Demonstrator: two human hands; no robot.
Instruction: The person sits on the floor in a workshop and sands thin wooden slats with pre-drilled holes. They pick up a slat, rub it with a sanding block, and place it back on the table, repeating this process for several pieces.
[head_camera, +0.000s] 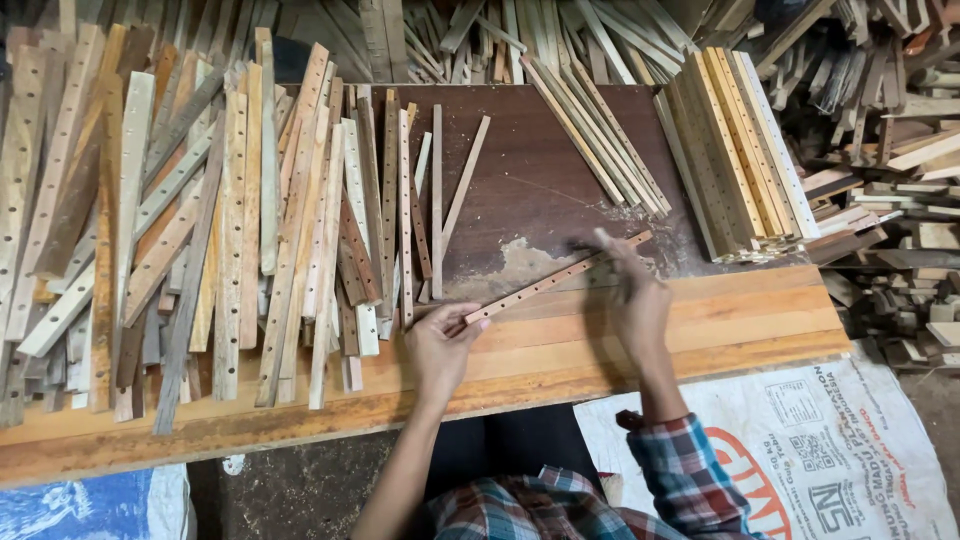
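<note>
My left hand (441, 345) pinches the near end of a thin wooden slat with a row of drilled holes (548, 282). The slat lies slanted across the workbench (700, 320), its far end up to the right. My right hand (634, 295) is blurred over the slat's far half, fingers on or just above it. Whether it holds a small tool is unclear. A plaid sleeve covers my right forearm.
A large heap of drilled slats (200, 220) covers the bench's left half. A neat stack of pale slats (740, 150) stands at the right, with loose strips (595, 130) beside it. Offcuts (890, 200) pile up far right. A printed white sack (800, 450) lies below.
</note>
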